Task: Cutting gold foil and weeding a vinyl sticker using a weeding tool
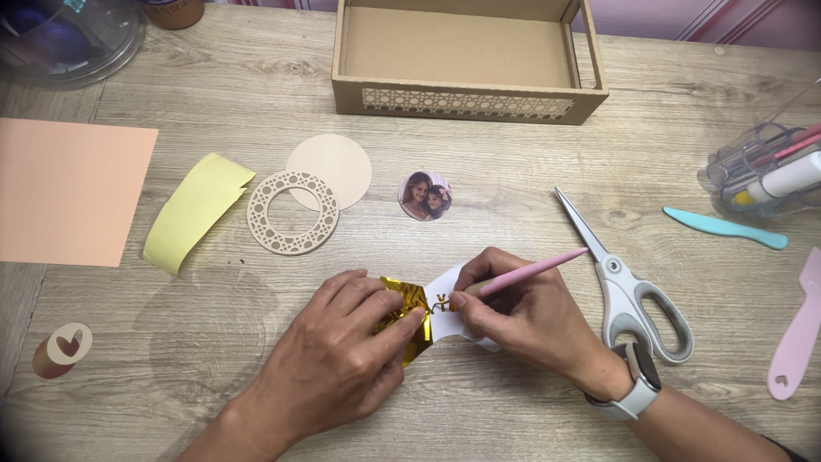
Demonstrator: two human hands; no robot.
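Centre reference: foil piece (407,312) on table (513,162), lying on a paper cutout (449,287). Left hand (342,355) presses on the foil from 8 o'clock; right hand (522,321) at 4 o'clock holds a stylus tool (534,269) with its tip on the foil. Scissors (629,287) at 3 o'clock. Round photo (424,196) at 12 o'clock; open box (469,60) beyond it. Lattice ring (292,212) at 10 o'clock, overlapping a disc (338,162). Paper strip (195,210) left of ring; paper sheet (68,190) at 9 o'clock edge.
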